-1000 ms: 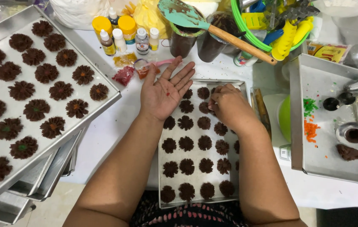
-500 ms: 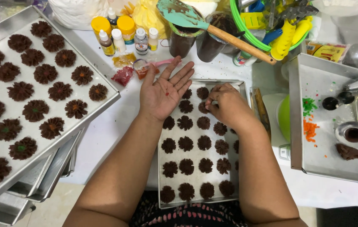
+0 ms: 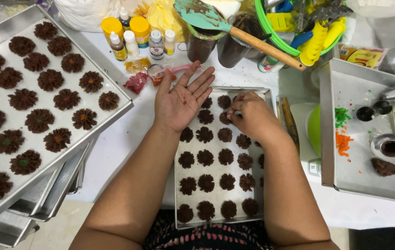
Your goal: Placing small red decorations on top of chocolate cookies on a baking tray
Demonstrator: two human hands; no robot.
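- We see the left hand [image 3: 181, 99] lying palm up and spread flat over the far left corner of the small baking tray [image 3: 179, 217], its fingers released; a few tiny red bits sit on the palm.
- The right hand [image 3: 248, 115] is bent over the far rows of that tray, its fingertips [image 3: 233, 111] pinched together right at a chocolate cookie [image 3: 225, 118]; whether they grip something small we cannot tell.
- The small tray rests on the white table [image 3: 128, 134] in front of the person and carries rows of dark, ridged cookies, those nearest the body still plain brown.
- To the left, a large tray [image 3: 114, 88] is stacked on other trays and holds bigger flower-shaped cookies [image 3: 65, 99], several with a coloured dot in the middle.
- Just beyond the left hand stand small bottles of colouring [image 3: 139, 41] and two little bags of red and orange sprinkles [image 3: 137, 83].
- A teal spatula with a wooden handle [image 3: 253, 41] lies across dark cups behind the tray.
- To the right, another metal tray [image 3: 359, 92] holds green and orange sprinkles [image 3: 343, 129], well apart from both hands.
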